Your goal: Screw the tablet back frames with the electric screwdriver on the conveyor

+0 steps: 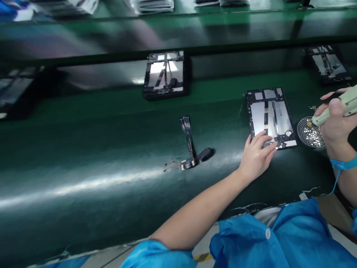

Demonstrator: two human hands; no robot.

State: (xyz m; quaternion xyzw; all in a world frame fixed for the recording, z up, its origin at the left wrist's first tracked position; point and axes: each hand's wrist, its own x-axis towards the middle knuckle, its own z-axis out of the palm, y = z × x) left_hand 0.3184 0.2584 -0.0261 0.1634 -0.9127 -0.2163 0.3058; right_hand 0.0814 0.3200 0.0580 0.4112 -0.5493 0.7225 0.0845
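A tablet with its inside exposed lies on the green bench. My left hand rests on its near edge, fingers spread over the lower part. In my right hand is a pale green electric screwdriver, held with its yellow-collared end down at a round dish full of small shiny screws. The fingers of that hand wrap round the tool, whose rear end leaves the picture on the right. A few loose screws lie just beyond the dish.
Another opened tablet sits farther back, with one more at the back right and a blurred one at the left. A small circuit board with cables and a black part lies left of my arm. A blue wrist strap circles my right wrist.
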